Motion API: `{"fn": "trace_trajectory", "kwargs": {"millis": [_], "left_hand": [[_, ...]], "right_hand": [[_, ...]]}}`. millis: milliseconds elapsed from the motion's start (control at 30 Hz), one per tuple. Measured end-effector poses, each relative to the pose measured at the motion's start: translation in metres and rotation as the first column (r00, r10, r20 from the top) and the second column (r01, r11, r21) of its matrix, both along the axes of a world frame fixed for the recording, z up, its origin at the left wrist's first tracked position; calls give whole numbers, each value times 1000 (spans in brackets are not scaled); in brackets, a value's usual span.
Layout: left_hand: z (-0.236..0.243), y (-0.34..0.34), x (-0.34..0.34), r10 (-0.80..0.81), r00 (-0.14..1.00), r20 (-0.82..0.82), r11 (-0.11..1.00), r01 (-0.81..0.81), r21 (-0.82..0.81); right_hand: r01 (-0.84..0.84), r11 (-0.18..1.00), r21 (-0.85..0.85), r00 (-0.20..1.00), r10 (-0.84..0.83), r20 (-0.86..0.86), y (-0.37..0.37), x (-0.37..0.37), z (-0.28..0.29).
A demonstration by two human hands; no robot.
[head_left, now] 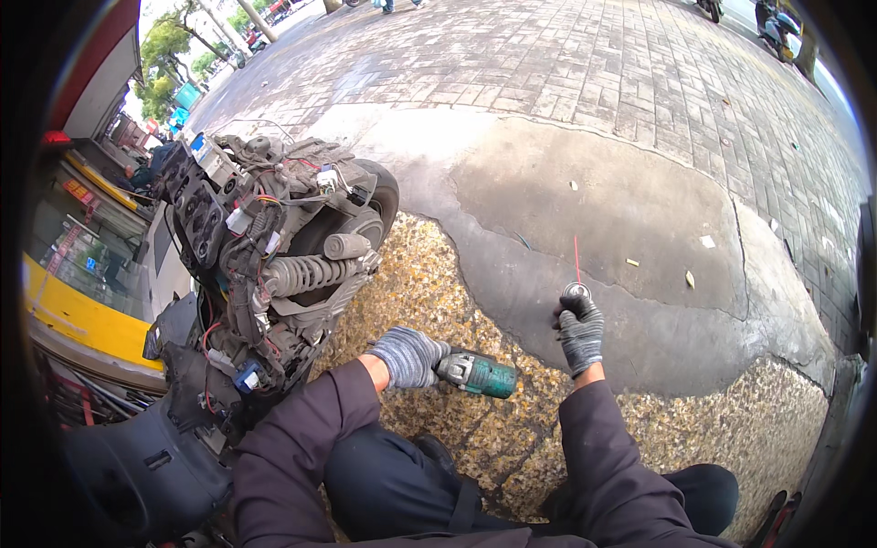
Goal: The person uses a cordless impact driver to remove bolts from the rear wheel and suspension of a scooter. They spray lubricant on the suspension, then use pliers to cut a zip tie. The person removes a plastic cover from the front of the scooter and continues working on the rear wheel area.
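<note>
My left hand point(406, 356), in a grey striped glove, is closed around one end of a green-and-grey power tool point(480, 374). The tool's green end points right, over the pebbled ground. Farther right, my right hand point(580, 336), also gloved, grips a spray can seen from above, its body mostly hidden by the hand. A thin red straw point(576, 259) extends from the can's top, away from me. Left of my left hand is a partly stripped scooter point(274, 247) with bare wiring, a coil-spring shock absorber point(315, 276) and a rear tyre point(387, 196).
A dark plastic body panel point(146, 466) lies at lower left. Beyond the pebbled strip come a concrete patch point(603, 201) with scattered leaves, then brick paving point(548, 68). A yellow-edged shopfront point(87, 306) stands at left. Red-handled tools point(781, 521) lie at lower right.
</note>
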State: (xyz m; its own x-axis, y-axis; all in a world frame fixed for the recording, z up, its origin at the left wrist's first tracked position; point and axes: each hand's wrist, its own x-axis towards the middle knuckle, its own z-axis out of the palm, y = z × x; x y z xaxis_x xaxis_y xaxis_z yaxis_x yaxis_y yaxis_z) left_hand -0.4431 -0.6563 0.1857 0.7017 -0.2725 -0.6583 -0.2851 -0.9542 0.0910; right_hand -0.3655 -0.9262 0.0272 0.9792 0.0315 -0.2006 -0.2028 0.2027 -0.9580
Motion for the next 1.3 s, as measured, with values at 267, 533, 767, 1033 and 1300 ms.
{"fn": "trace_trajectory", "kwargs": {"millis": [267,533,767,1033,1300], "left_hand": [[34,8,-1,141,979,145,989,-134,-56],[79,-30,15,-7,946,323,1000,16,-25],[90,-13,11,156,755,637,983,-179,-29],[71,9,7,285,867,409,956,-288,-54],[72,16,10,352,848,397,926,-253,-281]], "right_hand": [[-601,754,-266,761,641,97,59,-65,-36],[-482,821,-305,803,553,221,99,-71,-2],[-281,814,509,951,307,34,84,-60,33],[-314,719,621,867,483,-120,86,-70,16],[-265,600,755,816,557,-156,81,-66,5]]}}
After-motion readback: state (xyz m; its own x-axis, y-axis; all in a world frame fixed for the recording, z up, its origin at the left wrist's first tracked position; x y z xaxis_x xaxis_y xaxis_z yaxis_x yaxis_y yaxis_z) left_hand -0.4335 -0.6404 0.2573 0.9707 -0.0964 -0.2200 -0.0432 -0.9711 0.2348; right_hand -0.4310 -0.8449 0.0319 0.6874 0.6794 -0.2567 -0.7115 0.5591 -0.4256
